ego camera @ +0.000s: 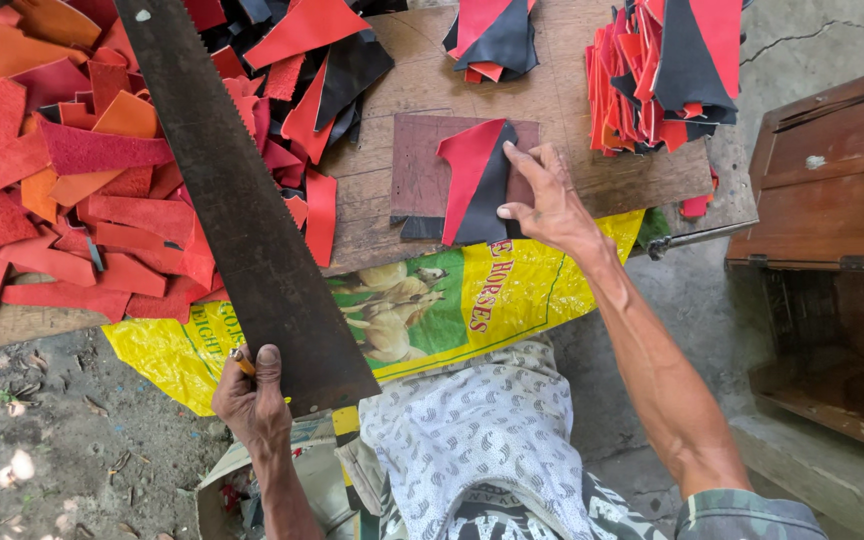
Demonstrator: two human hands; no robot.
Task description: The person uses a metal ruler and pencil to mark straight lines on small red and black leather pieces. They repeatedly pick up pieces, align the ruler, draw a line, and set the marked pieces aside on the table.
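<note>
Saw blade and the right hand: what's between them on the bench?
Head view: bare wood benchtop, then the dark board under the red and black pieces that the right hand presses. Saw blade is in the left hand.

Rusty saw blade (242, 200) – upright, red-black piece (474, 180) flat
</note>
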